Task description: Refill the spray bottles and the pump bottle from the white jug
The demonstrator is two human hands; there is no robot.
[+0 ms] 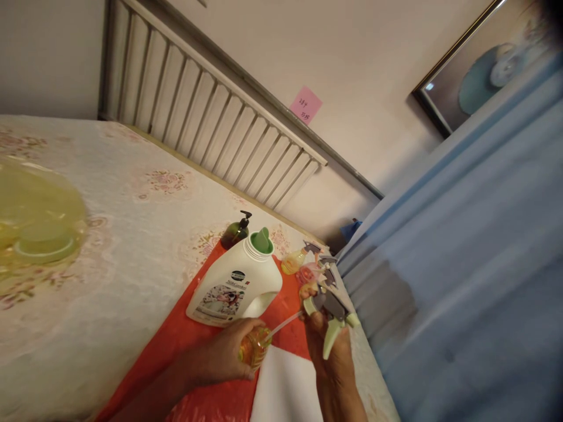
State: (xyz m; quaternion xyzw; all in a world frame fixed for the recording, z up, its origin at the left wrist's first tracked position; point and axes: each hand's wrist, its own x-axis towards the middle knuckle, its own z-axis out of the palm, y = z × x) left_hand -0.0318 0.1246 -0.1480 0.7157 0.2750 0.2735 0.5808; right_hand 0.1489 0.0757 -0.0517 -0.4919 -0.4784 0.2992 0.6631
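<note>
Holding, left side: the amber bottle (253, 349) is being held by the left hand (229, 354), whose thumb and fingers are being wrapped round its sides, spread only as wide as the bottle itself.
Holding, right side: the spray head (332, 308) is being gripped by the right hand (329, 357), with fingers being curled about it; how tightly cannot be told.
Tube: the thin tube (285, 323) is being pointed from the spray head towards the amber bottle, its long axis being slanted down and leftward across the gap between the hands. Its far end is being brought up to the bottle's mouth; whether the tip is being held inside or just over it cannot be told.
Amber bottle: it is being held to the left of the right hand and a little lower in view, tilted with its mouth towards the spray head. The left hand is being placed nearer, in contact; the right is being held apart from it, linked only along the tube.
Surroundings: the white jug (226, 293) is being supported upright on the red sheet (211, 398), just beyond the left hand. A yellow spray bottle (292, 262) and a pink spray bottle (307, 273) are being seen beyond the right hand.
</note>
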